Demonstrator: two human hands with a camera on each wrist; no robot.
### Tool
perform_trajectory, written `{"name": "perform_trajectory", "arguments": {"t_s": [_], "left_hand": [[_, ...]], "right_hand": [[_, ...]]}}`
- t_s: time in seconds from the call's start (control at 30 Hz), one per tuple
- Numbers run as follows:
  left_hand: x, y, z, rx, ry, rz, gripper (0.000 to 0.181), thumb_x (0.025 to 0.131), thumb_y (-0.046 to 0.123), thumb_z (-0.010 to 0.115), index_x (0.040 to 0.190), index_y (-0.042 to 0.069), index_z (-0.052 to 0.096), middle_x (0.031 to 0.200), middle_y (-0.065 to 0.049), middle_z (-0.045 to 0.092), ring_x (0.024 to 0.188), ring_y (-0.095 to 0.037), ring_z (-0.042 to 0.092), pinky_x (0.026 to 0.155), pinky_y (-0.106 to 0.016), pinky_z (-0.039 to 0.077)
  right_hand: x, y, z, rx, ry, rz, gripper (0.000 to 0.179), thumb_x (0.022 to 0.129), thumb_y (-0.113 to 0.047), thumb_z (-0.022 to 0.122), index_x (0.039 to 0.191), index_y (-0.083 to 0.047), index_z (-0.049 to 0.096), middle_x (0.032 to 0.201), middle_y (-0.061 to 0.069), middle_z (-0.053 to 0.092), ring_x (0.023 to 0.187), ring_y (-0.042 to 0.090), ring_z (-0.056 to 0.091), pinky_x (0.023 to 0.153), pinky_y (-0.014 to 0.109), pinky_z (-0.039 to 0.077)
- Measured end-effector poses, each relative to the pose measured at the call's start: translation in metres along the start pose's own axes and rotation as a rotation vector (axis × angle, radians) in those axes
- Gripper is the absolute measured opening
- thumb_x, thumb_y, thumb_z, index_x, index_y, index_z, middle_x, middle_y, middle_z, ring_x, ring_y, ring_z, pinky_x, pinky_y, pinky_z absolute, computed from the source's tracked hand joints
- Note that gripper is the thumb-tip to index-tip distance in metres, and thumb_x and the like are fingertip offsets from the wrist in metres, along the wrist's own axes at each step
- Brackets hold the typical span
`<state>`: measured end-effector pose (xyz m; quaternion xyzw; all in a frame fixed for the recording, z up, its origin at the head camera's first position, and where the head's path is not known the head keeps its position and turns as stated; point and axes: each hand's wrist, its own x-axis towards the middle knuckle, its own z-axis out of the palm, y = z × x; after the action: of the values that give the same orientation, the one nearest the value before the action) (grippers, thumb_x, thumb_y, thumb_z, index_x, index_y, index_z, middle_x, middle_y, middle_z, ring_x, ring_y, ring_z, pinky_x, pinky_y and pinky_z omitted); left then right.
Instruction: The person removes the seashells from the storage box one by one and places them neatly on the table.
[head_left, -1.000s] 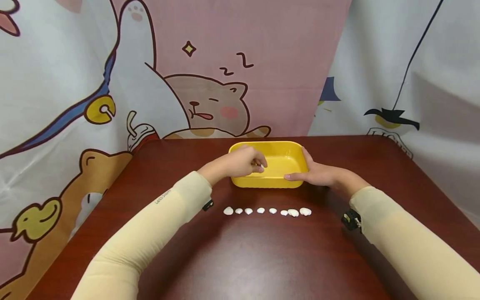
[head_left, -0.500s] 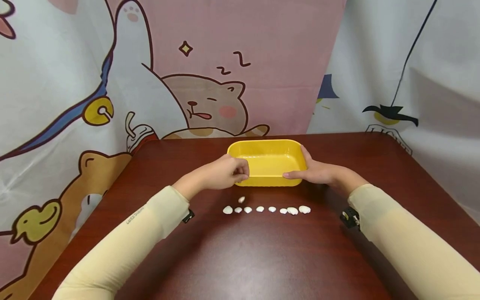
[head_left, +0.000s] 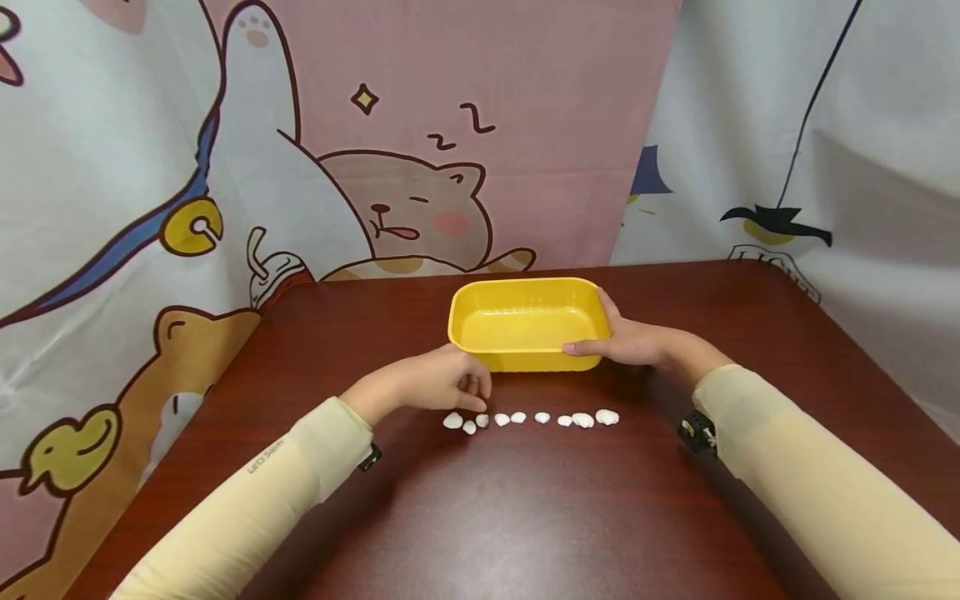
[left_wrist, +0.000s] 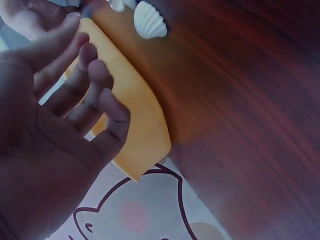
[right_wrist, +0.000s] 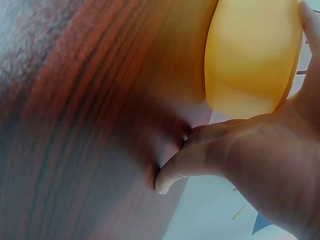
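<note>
My left hand [head_left: 438, 379] is low over the row of seashells, its fingers loosely bent and their tips just above or touching one white seashell [head_left: 482, 421]; which of these cannot be told. In the left wrist view the fingers [left_wrist: 95, 95] look relaxed, with a ribbed seashell [left_wrist: 150, 21] beyond them. A yellow plastic tub [head_left: 540, 362] stands behind the row. My right hand [head_left: 637, 342] holds its right end, thumb across the front wall, another finger along the side. The right wrist view shows other fingers [right_wrist: 172, 172] reaching down to the table beside the tub.
Several more white seashells, such as a larger one [head_left: 607, 417] at the right end, lie in a line on the brown wooden table [head_left: 480, 517]. A cartoon-printed cloth [head_left: 570, 150] hangs behind and beside the table.
My left hand has come out of the tub and down to the shell row. Another seashell has dropped in front of the tub and now lies in the row; neighbouring shells have shifted. The right hand stays.
</note>
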<state>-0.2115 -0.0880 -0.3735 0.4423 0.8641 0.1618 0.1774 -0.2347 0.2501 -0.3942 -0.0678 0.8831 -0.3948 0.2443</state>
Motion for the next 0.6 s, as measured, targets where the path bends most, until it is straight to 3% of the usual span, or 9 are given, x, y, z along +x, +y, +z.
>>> {"name": "perform_trajectory", "arguments": {"t_s": [0.23,0.6], "left_hand": [[-0.002,-0.001,0.005,0.012,-0.141,-0.111,0.022,0.087,0.029,0.091,0.098,0.017,0.076,0.086,0.001,0.065,0.079,-0.009,0.056,0.074,-0.024,0.048],[0.0,-0.009,0.016,0.071,-0.144,-0.107,0.015,0.092,0.024,0.086,0.087,0.021,0.072,0.075,0.007,0.056,0.072,-0.006,0.05,0.068,-0.022,0.042]], "right_hand": [[0.0,-0.001,0.0,0.0,0.001,-0.003,0.136,0.09,-0.066,0.074,0.163,-0.024,-0.032,0.149,0.022,0.033,0.143,0.042,0.03,0.126,0.073,0.019],[-0.002,-0.002,0.0,-0.005,0.003,0.0,0.136,0.089,-0.068,0.074,0.164,-0.025,-0.031,0.149,0.021,0.034,0.144,0.042,0.031,0.126,0.073,0.019]]}}
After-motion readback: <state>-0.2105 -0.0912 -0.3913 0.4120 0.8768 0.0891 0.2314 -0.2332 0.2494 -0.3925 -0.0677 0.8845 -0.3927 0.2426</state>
